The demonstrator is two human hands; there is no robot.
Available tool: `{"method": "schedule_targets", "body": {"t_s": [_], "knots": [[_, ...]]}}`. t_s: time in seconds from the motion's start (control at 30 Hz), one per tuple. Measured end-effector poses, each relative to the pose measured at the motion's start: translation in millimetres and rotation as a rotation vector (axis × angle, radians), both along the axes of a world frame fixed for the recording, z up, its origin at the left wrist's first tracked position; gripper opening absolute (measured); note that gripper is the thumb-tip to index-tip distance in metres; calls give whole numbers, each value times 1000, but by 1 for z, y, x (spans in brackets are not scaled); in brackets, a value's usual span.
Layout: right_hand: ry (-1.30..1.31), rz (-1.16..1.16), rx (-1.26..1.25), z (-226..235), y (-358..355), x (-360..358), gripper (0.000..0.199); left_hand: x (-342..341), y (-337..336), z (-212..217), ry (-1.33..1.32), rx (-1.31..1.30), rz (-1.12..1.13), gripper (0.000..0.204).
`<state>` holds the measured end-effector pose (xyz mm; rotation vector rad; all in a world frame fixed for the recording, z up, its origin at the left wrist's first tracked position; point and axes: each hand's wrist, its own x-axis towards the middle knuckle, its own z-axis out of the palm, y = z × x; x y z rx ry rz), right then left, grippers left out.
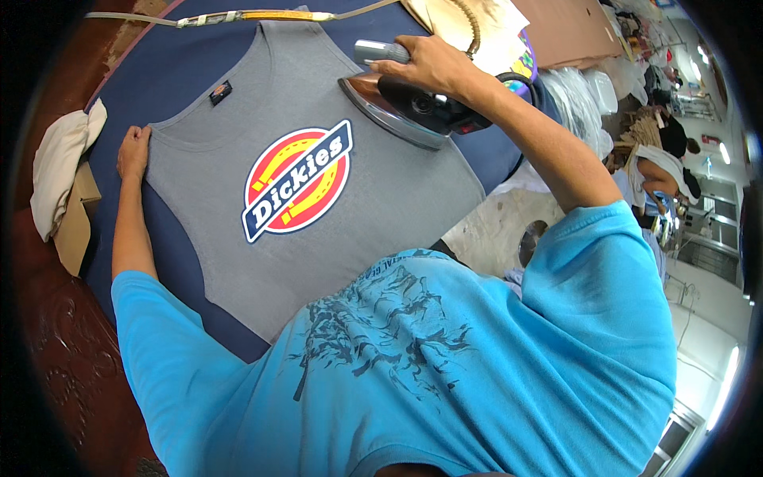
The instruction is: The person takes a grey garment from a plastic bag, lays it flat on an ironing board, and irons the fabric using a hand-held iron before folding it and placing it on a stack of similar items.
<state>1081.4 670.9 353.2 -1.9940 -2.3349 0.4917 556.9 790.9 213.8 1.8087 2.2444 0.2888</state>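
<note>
A grey tank top [214, 183] with a round red and yellow printed logo lies spread over a dark blue ironing surface [147, 75]. My right hand [433, 65] is wrapped round the handle of a steam iron [401, 107], whose soleplate rests along the shirt's right side, close to the logo. At the far left, my left hand [133, 151] has its fingers curled on the edge of the shoulder strap, gripping the cloth. A small dark label [221, 92] shows at the neckline.
A hose or cable [254, 16] crosses the far edge. Off-white cloth [67, 167] and a cardboard piece [73, 226] lie at left, beside carved dark wood [75, 350]. Plastic-wrapped bundles [574, 103] stand at right. A person [664, 171] is farther off.
</note>
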Motion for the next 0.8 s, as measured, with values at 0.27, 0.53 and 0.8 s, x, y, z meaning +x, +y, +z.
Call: {"method": "schedule_targets", "body": {"t_s": [0.27, 0.53, 0.8], "knots": [[-14, -50, -42, 28, -85, 14, 52, 27, -30, 17, 152, 44, 77, 40], [-12, -154, 4, 14, -84, 42, 50, 101, -177, 39, 124, 308, -107, 49], [37, 54, -78, 23, -72, 31, 48, 134, -352, 23, 226, 96, -54, 58]]}}
